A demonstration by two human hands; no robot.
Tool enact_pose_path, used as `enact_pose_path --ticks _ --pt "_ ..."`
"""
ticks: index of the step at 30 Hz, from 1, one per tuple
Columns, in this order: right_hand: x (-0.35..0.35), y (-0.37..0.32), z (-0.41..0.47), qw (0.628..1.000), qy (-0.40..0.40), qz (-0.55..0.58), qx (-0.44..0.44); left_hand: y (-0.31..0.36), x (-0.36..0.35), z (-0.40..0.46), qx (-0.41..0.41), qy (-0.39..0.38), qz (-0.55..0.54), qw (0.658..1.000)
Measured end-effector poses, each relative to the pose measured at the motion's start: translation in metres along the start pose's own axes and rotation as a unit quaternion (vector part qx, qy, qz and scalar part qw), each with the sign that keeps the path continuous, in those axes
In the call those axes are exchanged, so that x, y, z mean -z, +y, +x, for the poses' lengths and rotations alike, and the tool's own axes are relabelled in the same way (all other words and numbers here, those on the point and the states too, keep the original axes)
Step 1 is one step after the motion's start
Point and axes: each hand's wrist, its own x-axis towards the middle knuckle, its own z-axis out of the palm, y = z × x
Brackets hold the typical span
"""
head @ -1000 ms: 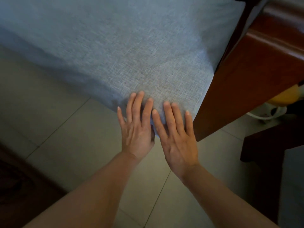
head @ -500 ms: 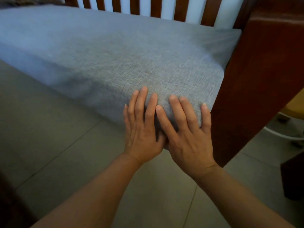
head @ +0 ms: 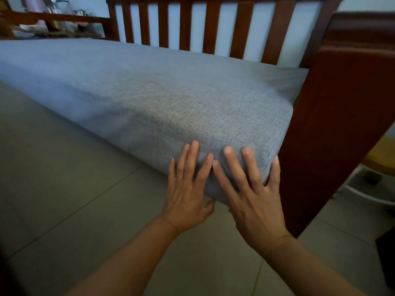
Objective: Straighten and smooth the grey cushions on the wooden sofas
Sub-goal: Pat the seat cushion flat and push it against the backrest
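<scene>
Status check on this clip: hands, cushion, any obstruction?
Left hand and right hand flat, fingers straight, pressing front corner of grey cushion. Cushion seated against wooden armrest. Nothing in the way.

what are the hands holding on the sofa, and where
Nothing is gripped. The left hand and right hand press flat, fingers straight, on the front corner of the grey cushion.

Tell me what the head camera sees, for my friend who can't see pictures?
Two bare hands press flat, side by side, on the front corner of a grey seat cushion: the left hand beside the right hand. The cushion lies on a dark wooden sofa with a slatted backrest and a wide armrest at the right, above a tiled floor.
</scene>
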Motion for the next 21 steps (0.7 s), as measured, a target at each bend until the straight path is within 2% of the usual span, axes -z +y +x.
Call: enact_pose_path --ticks 4,8,15,21 --pt "-0.012 -0.005 -0.003 1.0 -0.013 -0.021 -0.011 -0.007 -0.027 0.005 0.007 0.07 0.046 0.996" --pt "-0.018 -0.005 -0.003 0.999 -0.001 -0.03 -0.018 -0.003 -0.036 0.012 0.018 0.121 0.046 0.991" --pt "-0.032 -0.015 -0.014 0.999 0.01 -0.026 -0.023 0.002 -0.035 0.01 0.016 0.129 0.035 0.991" --pt "-0.041 -0.013 -0.014 0.997 0.069 0.009 -0.037 -0.002 -0.036 0.005 0.011 0.121 0.023 0.992"
